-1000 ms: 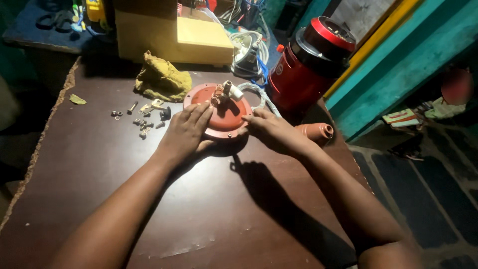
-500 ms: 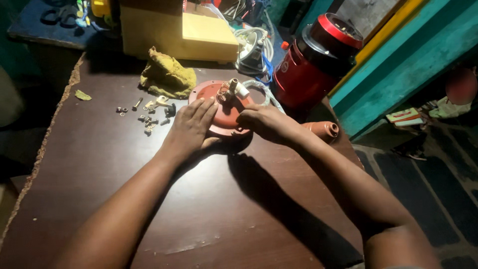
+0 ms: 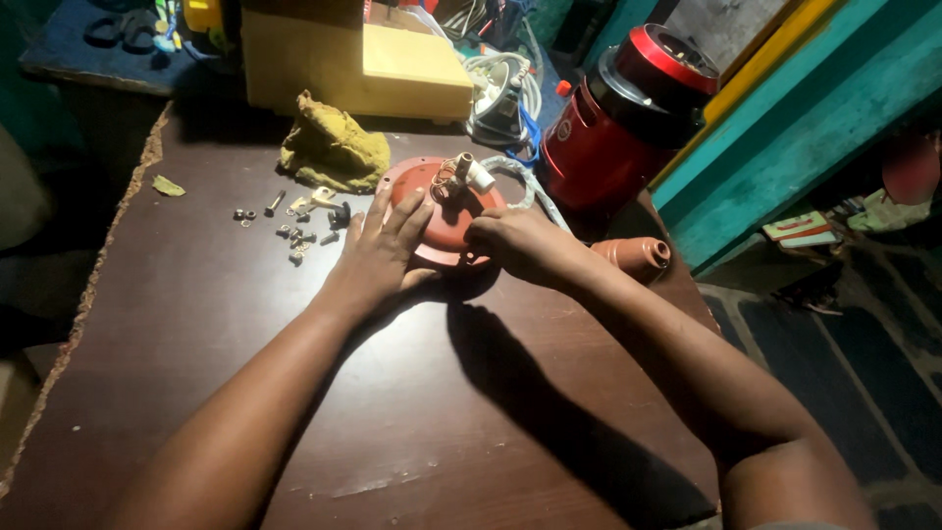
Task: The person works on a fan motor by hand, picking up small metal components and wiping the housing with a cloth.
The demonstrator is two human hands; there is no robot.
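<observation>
So the dark brown tabletop (image 3: 245, 393) has the red appliance body (image 3: 613, 132) sitting off at its far right corner, totally separated from the round red base plate (image 3: 442, 211) that lies flat near the far edge, so the teardown part looks done. The left hand (image 3: 378, 255) lies on the plate with fingers spread flat, not gripping, while the right hand (image 3: 520, 245) has its fingers curled at the plate's right rim, though I can't tell what they pinch. Loose screws and washers (image 3: 294, 221) are scattered left of the plate, so reassembly looks pending.
</observation>
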